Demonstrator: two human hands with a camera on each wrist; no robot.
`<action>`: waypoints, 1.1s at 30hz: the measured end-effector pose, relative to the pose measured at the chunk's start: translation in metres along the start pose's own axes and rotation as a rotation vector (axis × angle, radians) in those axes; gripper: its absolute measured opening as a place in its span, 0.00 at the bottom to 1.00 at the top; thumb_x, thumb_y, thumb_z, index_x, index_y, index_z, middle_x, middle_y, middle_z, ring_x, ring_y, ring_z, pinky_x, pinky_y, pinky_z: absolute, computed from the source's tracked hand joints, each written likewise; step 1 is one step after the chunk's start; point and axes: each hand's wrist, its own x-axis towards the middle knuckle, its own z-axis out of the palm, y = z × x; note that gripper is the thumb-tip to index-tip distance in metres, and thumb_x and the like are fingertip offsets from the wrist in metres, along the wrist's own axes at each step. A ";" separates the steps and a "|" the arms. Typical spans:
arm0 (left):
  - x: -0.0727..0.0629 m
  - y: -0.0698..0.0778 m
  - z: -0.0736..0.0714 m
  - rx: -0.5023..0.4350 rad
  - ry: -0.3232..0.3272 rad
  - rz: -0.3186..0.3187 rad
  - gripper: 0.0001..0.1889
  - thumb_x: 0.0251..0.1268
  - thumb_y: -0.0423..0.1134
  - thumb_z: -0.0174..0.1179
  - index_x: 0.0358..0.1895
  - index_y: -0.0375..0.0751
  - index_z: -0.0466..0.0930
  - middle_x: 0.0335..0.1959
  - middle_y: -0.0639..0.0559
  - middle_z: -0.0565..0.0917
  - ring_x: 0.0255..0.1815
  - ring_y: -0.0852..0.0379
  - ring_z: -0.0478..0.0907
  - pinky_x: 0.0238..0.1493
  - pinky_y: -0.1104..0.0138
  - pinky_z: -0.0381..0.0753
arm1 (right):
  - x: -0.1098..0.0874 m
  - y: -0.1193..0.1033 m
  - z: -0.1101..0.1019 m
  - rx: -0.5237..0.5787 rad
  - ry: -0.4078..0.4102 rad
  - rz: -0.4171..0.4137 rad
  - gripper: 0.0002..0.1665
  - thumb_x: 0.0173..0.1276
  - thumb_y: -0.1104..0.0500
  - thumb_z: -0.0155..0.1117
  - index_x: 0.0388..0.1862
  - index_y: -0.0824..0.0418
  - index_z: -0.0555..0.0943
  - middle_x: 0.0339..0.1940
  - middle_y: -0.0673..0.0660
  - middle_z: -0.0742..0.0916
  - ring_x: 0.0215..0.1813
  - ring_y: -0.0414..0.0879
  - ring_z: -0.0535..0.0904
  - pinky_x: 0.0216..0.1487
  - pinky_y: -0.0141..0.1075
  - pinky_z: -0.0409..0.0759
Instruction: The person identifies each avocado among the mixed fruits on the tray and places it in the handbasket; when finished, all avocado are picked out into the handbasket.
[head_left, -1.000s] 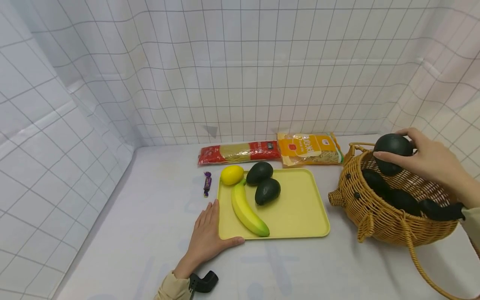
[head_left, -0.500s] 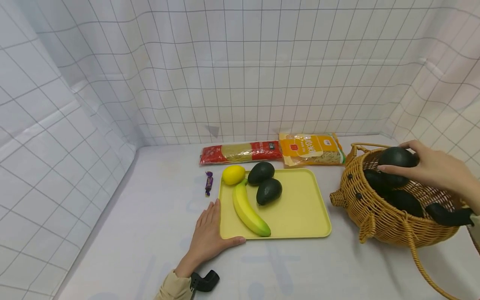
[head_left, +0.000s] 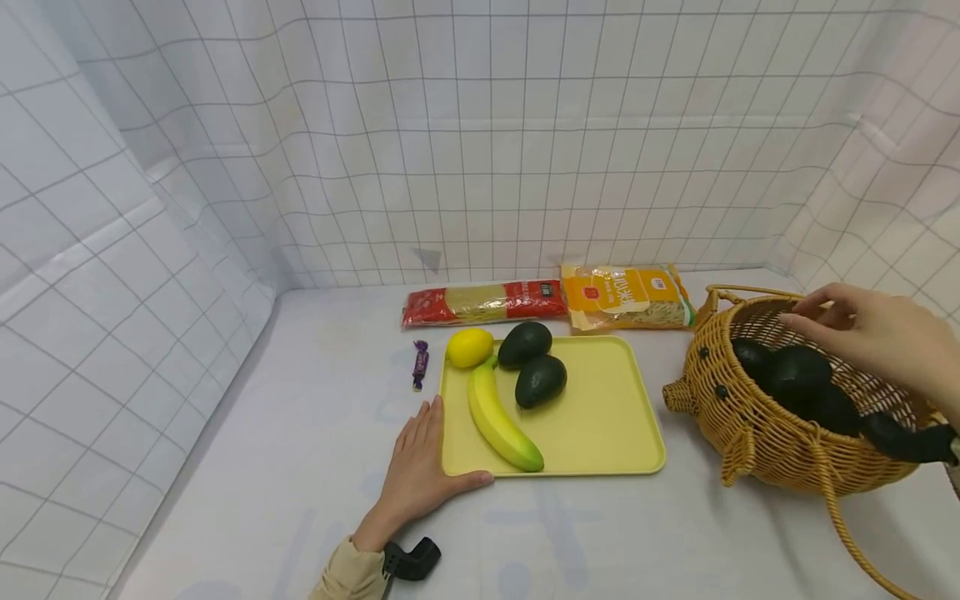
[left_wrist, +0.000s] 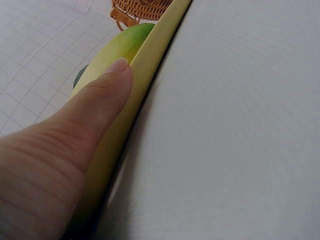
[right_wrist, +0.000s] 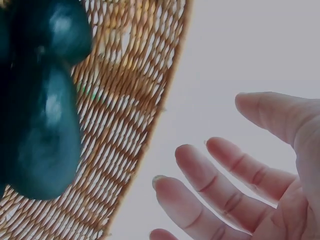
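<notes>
My left hand [head_left: 418,468] lies flat at the near left corner of a yellow tray [head_left: 603,417], its thumb along the front edge. On the tray are a banana [head_left: 502,421], a lemon [head_left: 470,347] and two dark green avocados [head_left: 541,382]. In the left wrist view the thumb [left_wrist: 107,92] touches the tray's rim. Over the far right of a pig-shaped wicker basket [head_left: 780,454] hovers my right hand [head_left: 888,337], holding nothing. Several dark avocados [head_left: 801,379] lie in the basket. The right wrist view shows the fingers [right_wrist: 200,170] spread and apart from them.
Behind the tray lie a red noodle packet [head_left: 483,303] and an orange food packet [head_left: 628,297]. A purple wrapped candy [head_left: 421,364] is left of the tray. The basket's handle [head_left: 843,529] hangs towards the front. White grid-patterned curtains [head_left: 495,167] stand behind the table.
My right hand has lowered an avocado into the basket, let go of it and drawn back slightly to the right. The left hand has stayed at the tray's corner.
</notes>
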 end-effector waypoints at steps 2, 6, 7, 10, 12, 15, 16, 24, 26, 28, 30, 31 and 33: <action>0.000 0.000 0.000 -0.002 0.003 0.001 0.69 0.38 0.78 0.60 0.75 0.33 0.38 0.75 0.40 0.47 0.75 0.47 0.40 0.71 0.52 0.40 | -0.004 -0.008 0.001 -0.008 0.034 -0.024 0.24 0.66 0.40 0.59 0.45 0.60 0.80 0.30 0.55 0.85 0.29 0.51 0.77 0.23 0.40 0.70; 0.000 0.000 0.000 -0.005 0.010 0.005 0.69 0.38 0.78 0.60 0.75 0.33 0.38 0.75 0.40 0.48 0.75 0.47 0.41 0.71 0.52 0.41 | -0.012 -0.027 0.003 -0.008 0.073 -0.059 0.20 0.66 0.41 0.61 0.42 0.56 0.82 0.29 0.50 0.85 0.30 0.49 0.78 0.25 0.40 0.71; 0.000 0.000 0.000 -0.004 0.011 0.005 0.69 0.38 0.78 0.60 0.75 0.33 0.38 0.75 0.40 0.48 0.75 0.47 0.41 0.71 0.52 0.41 | -0.013 -0.032 0.003 -0.007 0.076 -0.067 0.20 0.66 0.41 0.61 0.42 0.55 0.82 0.30 0.50 0.85 0.31 0.48 0.79 0.25 0.40 0.71; 0.000 0.000 0.001 -0.001 0.007 0.002 0.69 0.38 0.78 0.60 0.75 0.33 0.38 0.75 0.40 0.48 0.75 0.47 0.40 0.71 0.52 0.41 | -0.018 -0.047 0.005 0.007 0.093 -0.094 0.17 0.66 0.41 0.61 0.41 0.52 0.82 0.29 0.48 0.85 0.30 0.47 0.79 0.25 0.39 0.71; 0.000 0.000 0.001 0.001 0.006 0.001 0.69 0.38 0.78 0.60 0.75 0.33 0.38 0.75 0.40 0.48 0.75 0.47 0.40 0.71 0.52 0.41 | -0.021 -0.057 0.008 0.010 0.123 -0.122 0.15 0.65 0.42 0.63 0.40 0.50 0.82 0.28 0.47 0.84 0.30 0.45 0.79 0.24 0.38 0.71; 0.001 0.000 0.001 0.001 0.004 -0.001 0.69 0.38 0.78 0.59 0.75 0.34 0.38 0.75 0.41 0.48 0.75 0.47 0.40 0.71 0.52 0.40 | -0.025 -0.070 0.014 0.019 0.174 -0.176 0.09 0.64 0.44 0.65 0.37 0.46 0.81 0.25 0.43 0.82 0.25 0.39 0.75 0.21 0.35 0.69; 0.001 0.000 0.001 0.000 0.005 -0.001 0.69 0.38 0.78 0.59 0.75 0.34 0.38 0.75 0.41 0.48 0.75 0.47 0.40 0.71 0.52 0.40 | -0.026 -0.074 0.016 0.026 0.189 -0.197 0.08 0.63 0.45 0.66 0.37 0.46 0.81 0.23 0.42 0.81 0.24 0.38 0.74 0.20 0.34 0.68; 0.000 0.000 0.001 0.001 0.011 0.003 0.69 0.38 0.78 0.59 0.75 0.33 0.38 0.75 0.40 0.48 0.75 0.47 0.41 0.71 0.52 0.41 | -0.031 -0.106 0.039 0.110 0.189 -0.279 0.07 0.64 0.47 0.66 0.37 0.46 0.82 0.26 0.40 0.81 0.28 0.36 0.75 0.22 0.33 0.69; 0.000 0.000 0.001 0.002 0.012 0.006 0.69 0.38 0.78 0.59 0.75 0.33 0.38 0.75 0.40 0.48 0.75 0.47 0.41 0.71 0.52 0.41 | -0.031 -0.115 0.046 0.137 0.176 -0.270 0.09 0.64 0.46 0.66 0.37 0.48 0.82 0.27 0.41 0.82 0.29 0.38 0.77 0.24 0.35 0.71; 0.000 0.000 0.000 0.005 0.012 0.008 0.69 0.38 0.78 0.59 0.75 0.33 0.38 0.75 0.40 0.48 0.75 0.47 0.40 0.71 0.53 0.40 | -0.031 -0.123 0.053 0.160 0.165 -0.265 0.10 0.64 0.45 0.65 0.38 0.49 0.82 0.28 0.43 0.83 0.31 0.39 0.78 0.26 0.36 0.73; 0.000 0.001 0.000 0.007 0.012 0.009 0.69 0.38 0.78 0.59 0.75 0.33 0.38 0.75 0.40 0.48 0.75 0.47 0.41 0.71 0.53 0.40 | -0.031 -0.131 0.060 0.193 0.146 -0.260 0.12 0.64 0.45 0.65 0.39 0.50 0.82 0.31 0.45 0.84 0.34 0.42 0.79 0.29 0.38 0.74; 0.000 0.001 0.000 0.008 0.011 0.008 0.69 0.38 0.78 0.59 0.75 0.33 0.38 0.75 0.40 0.48 0.75 0.47 0.40 0.71 0.53 0.40 | -0.031 -0.135 0.063 0.210 0.136 -0.258 0.13 0.64 0.45 0.65 0.40 0.51 0.82 0.32 0.46 0.84 0.35 0.43 0.80 0.31 0.39 0.75; -0.001 0.001 -0.001 0.004 0.006 0.003 0.69 0.38 0.78 0.59 0.75 0.33 0.38 0.75 0.40 0.48 0.75 0.47 0.40 0.71 0.53 0.40 | -0.030 -0.143 0.070 0.238 0.116 -0.252 0.15 0.65 0.44 0.64 0.41 0.53 0.83 0.35 0.47 0.85 0.38 0.45 0.80 0.33 0.40 0.76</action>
